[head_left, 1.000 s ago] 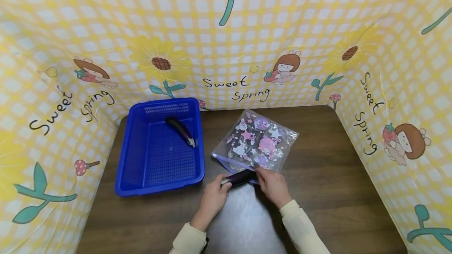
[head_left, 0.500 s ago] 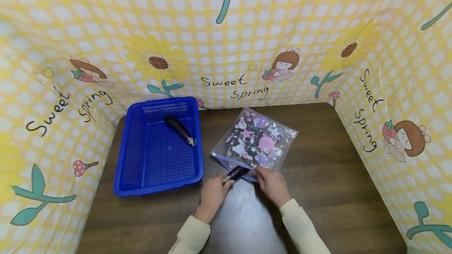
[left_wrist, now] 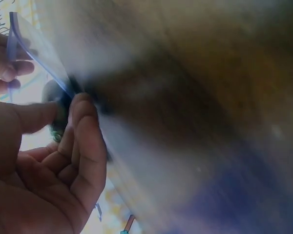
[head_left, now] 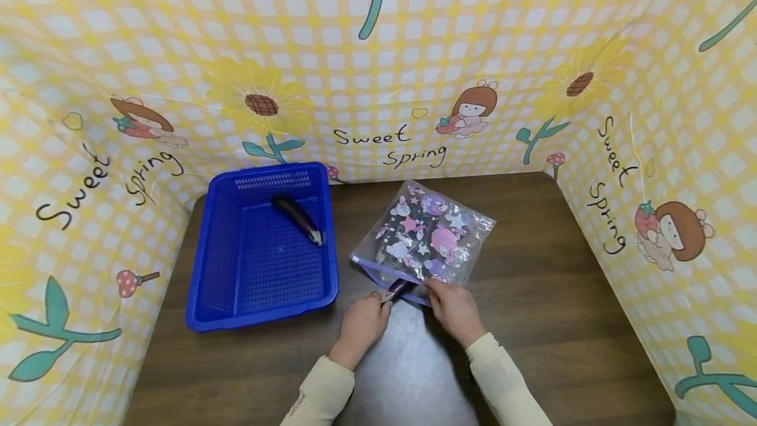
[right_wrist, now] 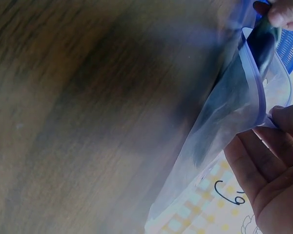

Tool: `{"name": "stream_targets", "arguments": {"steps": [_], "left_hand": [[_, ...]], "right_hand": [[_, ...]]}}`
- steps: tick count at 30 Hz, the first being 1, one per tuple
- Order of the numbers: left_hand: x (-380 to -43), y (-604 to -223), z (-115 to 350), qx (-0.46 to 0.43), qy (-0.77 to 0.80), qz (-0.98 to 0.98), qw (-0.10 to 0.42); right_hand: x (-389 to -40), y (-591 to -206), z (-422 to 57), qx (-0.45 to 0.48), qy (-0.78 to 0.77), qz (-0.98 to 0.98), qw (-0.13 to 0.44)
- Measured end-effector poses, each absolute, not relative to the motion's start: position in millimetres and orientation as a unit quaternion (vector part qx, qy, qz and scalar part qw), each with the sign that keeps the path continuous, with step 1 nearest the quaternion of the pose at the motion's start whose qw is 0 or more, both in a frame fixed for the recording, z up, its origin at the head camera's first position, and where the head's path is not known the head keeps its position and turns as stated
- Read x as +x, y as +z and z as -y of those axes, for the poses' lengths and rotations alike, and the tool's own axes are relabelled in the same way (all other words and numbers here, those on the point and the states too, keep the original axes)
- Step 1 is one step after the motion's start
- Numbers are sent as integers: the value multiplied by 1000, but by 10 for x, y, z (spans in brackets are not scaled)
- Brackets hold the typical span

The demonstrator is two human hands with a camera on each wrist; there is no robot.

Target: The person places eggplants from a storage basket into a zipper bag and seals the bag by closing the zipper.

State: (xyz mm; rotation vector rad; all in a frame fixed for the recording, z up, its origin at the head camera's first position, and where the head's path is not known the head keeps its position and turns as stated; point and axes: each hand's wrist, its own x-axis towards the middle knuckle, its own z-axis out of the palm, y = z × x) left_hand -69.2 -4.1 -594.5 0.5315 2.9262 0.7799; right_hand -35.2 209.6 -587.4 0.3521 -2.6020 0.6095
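My left hand [head_left: 363, 327] grips an eggplant [head_left: 400, 286] by its stem end. The eggplant's far part lies inside a clear zip bag [head_left: 422, 235] printed with pink, white and purple figures. At the bag's mouth, my right hand [head_left: 454, 311] pinches the purple zip edge between thumb and fingers and holds it apart. In the right wrist view the dark eggplant [right_wrist: 263, 46] slants through the opening, and its body shows through the film. The left wrist view has the left thumb and fingers around the stem end, right by the zip edge [left_wrist: 41, 63].
A blue plastic basket [head_left: 201, 281] stands to the left of the bag. A second eggplant [head_left: 298, 219] lies inside it, against the right side. The wooden table [head_left: 550, 268] is bounded by yellow checked cloth walls [head_left: 378, 64] at the back and both sides.
My left hand has turned and moved forward a little, and the eggplant has slid into the bag's mouth, leaving mostly its stem end outside. The right hand keeps its hold on the zip edge.
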Motion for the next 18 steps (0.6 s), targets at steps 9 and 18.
{"name": "stream_targets", "arguments": {"steps": [9,18], "left_hand": [[-766,-5949,-125,193,234,-953,0],[-793,-5983,-337,208,223,-952,-17]], "right_hand": [[-353,-5883,-2093,122,218,944,218],[-350,-5871,-2088,119,218,944,215]]}}
